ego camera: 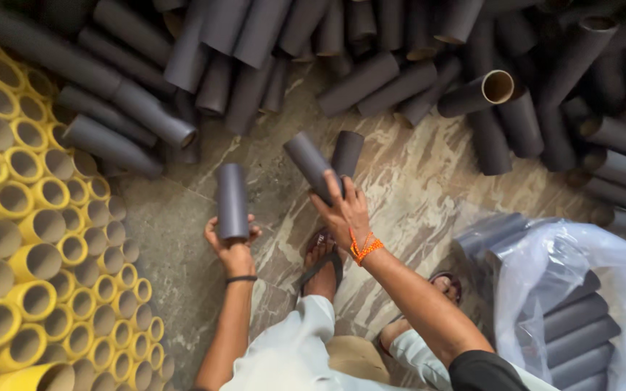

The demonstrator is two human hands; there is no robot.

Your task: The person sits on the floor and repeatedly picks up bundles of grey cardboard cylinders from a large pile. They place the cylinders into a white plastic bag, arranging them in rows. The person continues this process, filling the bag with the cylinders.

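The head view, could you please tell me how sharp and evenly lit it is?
Head view: sharp at centre, both hands, left and right, crisp on their grey tubes; soft even light, dim top corners; mild glare on the plastic bag; yellow tubes bend at the left edge.

Clear plastic bag (581, 289) at lower right — holds stacked grey tubes (574, 326).

3 held grey tubes (232, 200), 2 hands (232, 246)
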